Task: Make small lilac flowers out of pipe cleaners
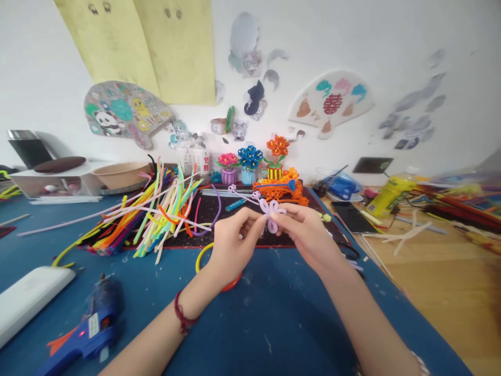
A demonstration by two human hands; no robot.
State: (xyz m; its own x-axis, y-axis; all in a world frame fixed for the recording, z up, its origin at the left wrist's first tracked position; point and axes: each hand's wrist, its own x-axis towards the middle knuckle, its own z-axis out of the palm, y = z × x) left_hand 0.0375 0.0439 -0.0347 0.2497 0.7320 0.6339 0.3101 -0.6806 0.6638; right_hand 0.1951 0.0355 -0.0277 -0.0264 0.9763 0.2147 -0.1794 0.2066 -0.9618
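Between my two hands is a light purple pipe cleaner flower [271, 213] with several looped petals. My left hand [238, 237] pinches it from the left side, its fingers closed. On the other side, the thumb and fingers of my right hand [307, 230] grip a petal. Just behind the flower, thin purple pipe cleaner stems with small curled ends [255, 195] reach up and to the left. A yellow and red ring-shaped piece [201, 257] lies on the blue mat, partly hidden by my left wrist.
Many coloured pipe cleaners [164, 209] are heaped at the left. A blue glue gun [92, 326] with a red light lies front left, near a white case [33, 297]. Small potted pipe cleaner flowers [250, 159] and orange pieces [279, 190] stand behind. A phone [354, 216] and yellow bottle [391, 193] are right.
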